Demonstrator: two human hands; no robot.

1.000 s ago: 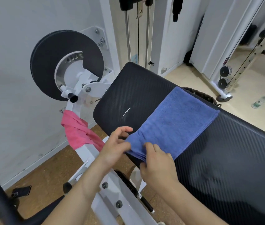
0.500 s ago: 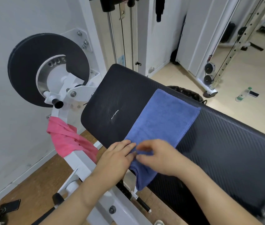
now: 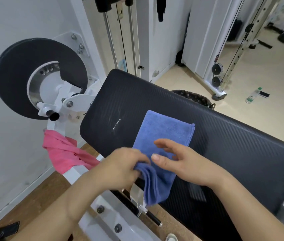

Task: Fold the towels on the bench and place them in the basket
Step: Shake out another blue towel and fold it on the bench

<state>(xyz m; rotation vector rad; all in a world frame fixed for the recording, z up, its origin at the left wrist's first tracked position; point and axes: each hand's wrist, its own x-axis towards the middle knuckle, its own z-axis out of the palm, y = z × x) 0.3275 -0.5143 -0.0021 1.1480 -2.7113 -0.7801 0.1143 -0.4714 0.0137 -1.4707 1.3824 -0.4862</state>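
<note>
Now your left hand (image 3: 122, 164) has its fingers curled tight on the bunched near end of the folded blue terry towel (image 3: 163, 134), which lies across the black padded desk (image 3: 242, 145) and hangs over its near edge; your right hand (image 3: 181, 160) sits over the cloth, fingers loose and apart; a dark round basket (image 3: 193, 97) stands beyond the desk.

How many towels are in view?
2. A blue towel lies on the bench, gripped by the left hand; a pink towel hangs on the white frame beside it. More may be hidden.
</note>
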